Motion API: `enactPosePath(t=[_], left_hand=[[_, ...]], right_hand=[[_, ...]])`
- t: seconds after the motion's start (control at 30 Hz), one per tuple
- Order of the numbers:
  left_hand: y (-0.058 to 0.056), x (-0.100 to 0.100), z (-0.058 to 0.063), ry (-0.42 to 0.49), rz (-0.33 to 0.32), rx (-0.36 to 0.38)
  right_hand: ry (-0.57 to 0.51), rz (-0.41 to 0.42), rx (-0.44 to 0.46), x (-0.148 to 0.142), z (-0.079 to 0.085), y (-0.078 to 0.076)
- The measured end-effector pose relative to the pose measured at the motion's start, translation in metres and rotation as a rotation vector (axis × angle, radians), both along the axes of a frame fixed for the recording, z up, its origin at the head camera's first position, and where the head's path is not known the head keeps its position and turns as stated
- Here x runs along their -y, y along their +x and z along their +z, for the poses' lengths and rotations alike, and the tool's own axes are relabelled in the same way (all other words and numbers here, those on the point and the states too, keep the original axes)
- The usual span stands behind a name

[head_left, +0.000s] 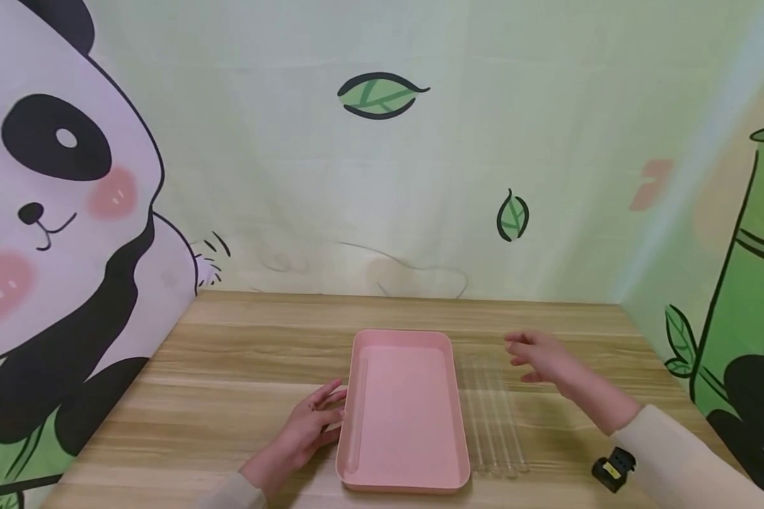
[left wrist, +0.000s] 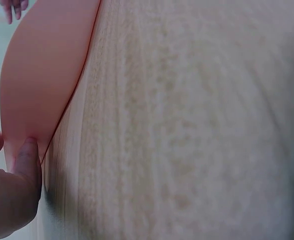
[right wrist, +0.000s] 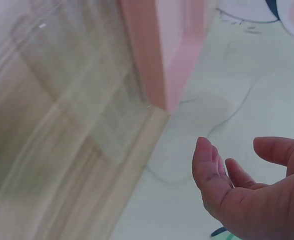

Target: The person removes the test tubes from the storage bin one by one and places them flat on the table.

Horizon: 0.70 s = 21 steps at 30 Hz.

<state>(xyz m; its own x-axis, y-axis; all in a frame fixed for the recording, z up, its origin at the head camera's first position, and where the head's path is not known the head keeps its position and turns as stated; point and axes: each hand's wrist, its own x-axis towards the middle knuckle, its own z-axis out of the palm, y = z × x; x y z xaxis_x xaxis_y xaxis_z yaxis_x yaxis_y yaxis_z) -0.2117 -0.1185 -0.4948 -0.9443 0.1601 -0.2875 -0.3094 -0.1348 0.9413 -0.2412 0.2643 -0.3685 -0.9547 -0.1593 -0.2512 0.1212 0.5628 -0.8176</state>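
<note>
A pink rectangular tray [head_left: 407, 410] lies lengthwise on the table. My left hand [head_left: 302, 431] rests at its left side, fingertips touching the outer wall; in the left wrist view, a finger [left wrist: 29, 157] presses against the pink wall. Along the inside left edge of the tray runs a faint clear tube [head_left: 357, 417]. Several clear tubes [head_left: 493, 424] lie side by side just right of the tray. Beyond their far end my right hand [head_left: 544, 360] hovers over the table, fingers loosely bent, holding nothing. In the right wrist view, this hand [right wrist: 252, 190] has its thumb and fingers apart.
A small black device with a yellow label [head_left: 614, 469] sits by the right sleeve. Behind the wooden table [head_left: 255, 339] hangs a pale green cloth [head_left: 280, 155] printed with a panda, leaves and bamboo.
</note>
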Motion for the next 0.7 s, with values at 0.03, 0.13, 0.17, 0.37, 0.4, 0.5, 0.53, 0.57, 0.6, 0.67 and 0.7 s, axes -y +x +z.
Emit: enactPosePath(t=[0.03, 0.13, 0.17, 0.37, 0.4, 0.5, 0.53, 0.57, 0.6, 0.67, 0.7], left_hand=[[0.000, 0.000, 0.000, 0.001, 0.000, 0.000], [0.000, 0.000, -0.001, 0.007, 0.004, 0.001], [0.000, 0.000, -0.001, 0.010, 0.004, 0.001], [0.000, 0.000, -0.003, 0.022, -0.012, -0.003], [0.000, 0.000, -0.003, 0.023, -0.011, -0.003], [0.000, 0.000, -0.002, 0.023, -0.004, -0.003], [0.000, 0.000, -0.003, 0.024, -0.003, -0.003], [-0.001, 0.001, -0.003, 0.025, -0.003, -0.004], [-0.001, 0.001, -0.003, 0.028, -0.003, -0.005], [0.000, 0.000, -0.002, 0.029, -0.006, -0.006], [0.000, 0.000, -0.002, 0.030, -0.007, -0.006]], right_hand=[[0.001, 0.004, -0.003, 0.004, 0.003, 0.001], [-0.008, 0.022, 0.000, 0.015, 0.008, 0.002], [-0.016, 0.029, 0.002, 0.019, 0.009, 0.002], [-0.074, 0.065, 0.010, 0.043, 0.011, 0.006], [-0.077, 0.070, 0.010, 0.046, 0.011, 0.006], [-0.087, 0.087, 0.014, 0.056, 0.012, 0.006], [-0.094, 0.094, 0.015, 0.059, 0.011, 0.006], [-0.096, 0.100, 0.017, 0.062, 0.012, 0.006], [-0.101, 0.107, 0.020, 0.065, 0.012, 0.006], [-0.106, 0.129, 0.026, 0.070, 0.011, 0.005], [-0.102, 0.143, 0.027, 0.072, 0.011, 0.005]])
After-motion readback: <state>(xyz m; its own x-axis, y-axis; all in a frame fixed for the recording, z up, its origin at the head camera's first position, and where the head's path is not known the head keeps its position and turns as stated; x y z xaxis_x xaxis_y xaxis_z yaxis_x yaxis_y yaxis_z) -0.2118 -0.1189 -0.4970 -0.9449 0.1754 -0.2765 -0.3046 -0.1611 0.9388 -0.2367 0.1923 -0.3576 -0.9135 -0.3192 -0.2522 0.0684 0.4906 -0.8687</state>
